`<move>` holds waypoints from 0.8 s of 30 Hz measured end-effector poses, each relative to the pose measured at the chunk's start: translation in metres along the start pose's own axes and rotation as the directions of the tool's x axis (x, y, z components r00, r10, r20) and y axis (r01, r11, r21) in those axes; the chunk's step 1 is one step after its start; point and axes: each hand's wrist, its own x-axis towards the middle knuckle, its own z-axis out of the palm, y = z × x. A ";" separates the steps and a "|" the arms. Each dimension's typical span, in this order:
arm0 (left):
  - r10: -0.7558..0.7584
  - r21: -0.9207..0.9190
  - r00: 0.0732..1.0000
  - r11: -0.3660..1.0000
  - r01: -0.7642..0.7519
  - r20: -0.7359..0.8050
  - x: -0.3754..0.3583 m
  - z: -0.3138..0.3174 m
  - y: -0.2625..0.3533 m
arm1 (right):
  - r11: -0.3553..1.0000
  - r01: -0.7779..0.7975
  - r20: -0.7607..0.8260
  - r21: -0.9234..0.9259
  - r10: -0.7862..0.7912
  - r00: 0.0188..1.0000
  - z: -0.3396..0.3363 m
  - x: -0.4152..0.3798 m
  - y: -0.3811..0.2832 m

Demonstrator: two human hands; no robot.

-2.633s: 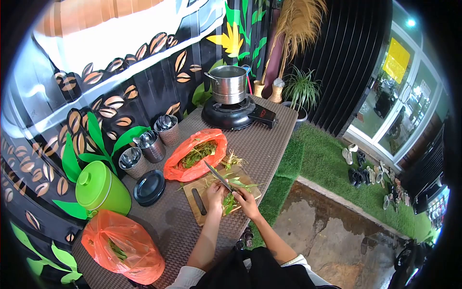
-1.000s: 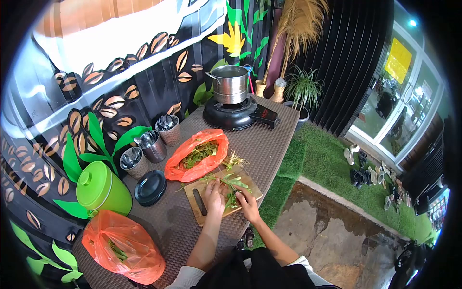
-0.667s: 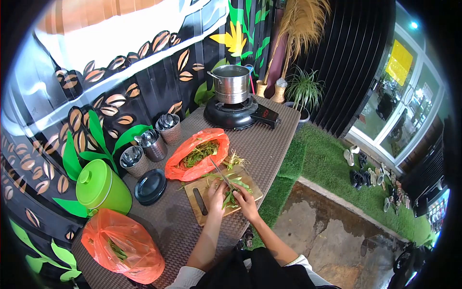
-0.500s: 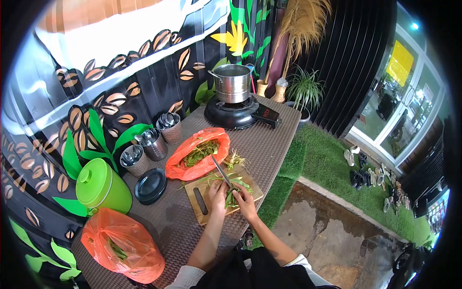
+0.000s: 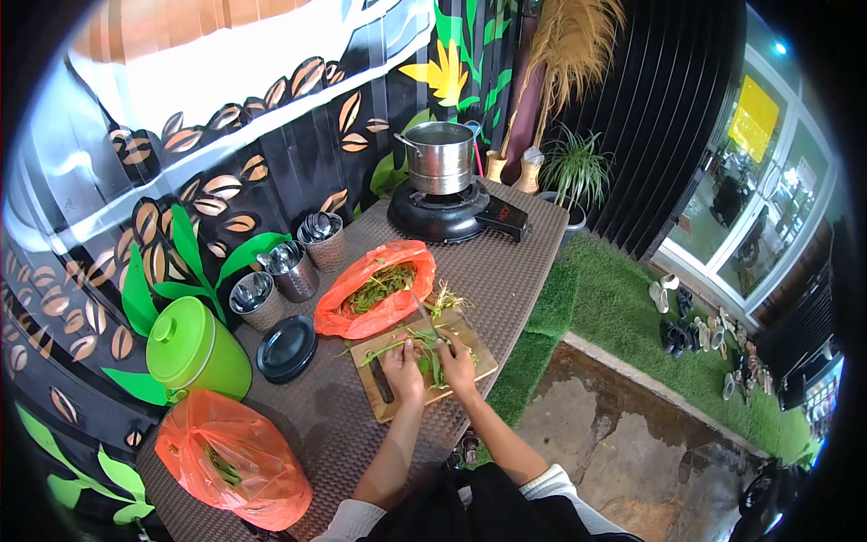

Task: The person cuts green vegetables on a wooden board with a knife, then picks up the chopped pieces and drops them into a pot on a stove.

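Observation:
Both my hands work over a wooden cutting board [image 5: 386, 415] with a handle slot. My right hand [image 5: 458, 365] is closed on a knife [image 5: 424, 312], whose blade points away from me toward the open orange bag. Fingers of my left hand [image 5: 404, 372] are pinched on green leafy stems [image 5: 395, 347] above the board's left half. More cut greens [image 5: 433, 369] lie between the two hands, partly hidden by the fingers. Just beyond the board, the open orange plastic bag [image 5: 336, 323] is full of leafy greens, with a small pile of pale roots [image 5: 445, 299] beside it.
A steel pot [image 5: 440, 167] stands on a black portable stove [image 5: 424, 219] at the table's far end. Along the wall are cutlery holders [image 5: 293, 271], dark stacked plates [image 5: 286, 349] and a green lidded bucket [image 5: 200, 352]. A tied orange bag [image 5: 244, 461] sits near left.
My left hand has moved slightly left, away from the knife, with stems in its fingers. The knife in my right hand has shifted right and slightly down.

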 end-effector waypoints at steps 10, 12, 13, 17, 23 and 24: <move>-0.098 -0.154 0.993 0.982 0.106 0.059 0.003 -0.001 0.018 | 0.995 0.061 0.184 0.083 -0.076 0.980 -0.018 0.034 0.003; -0.118 -0.169 0.990 0.977 0.129 0.071 0.003 0.000 0.016 | 0.976 0.063 0.191 0.209 -0.104 0.976 -0.025 0.025 -0.008; -0.114 -0.189 0.991 0.974 0.126 0.077 0.003 0.000 0.014 | 0.941 0.063 0.196 0.331 -0.134 0.971 -0.029 0.019 -0.016; -0.097 -0.232 0.986 0.964 0.126 0.133 0.003 0.000 0.004 | 0.900 -0.079 0.273 0.429 -0.046 0.961 -0.032 -0.015 -0.029; -0.073 -0.307 0.976 0.942 0.136 0.206 -0.004 0.010 0.007 | 0.885 -0.106 0.249 0.453 -0.012 0.969 -0.023 -0.023 -0.012; -0.074 -0.307 0.976 0.942 0.136 0.206 -0.005 0.011 0.008 | 0.885 -0.106 0.248 0.453 -0.011 0.969 -0.024 -0.024 -0.012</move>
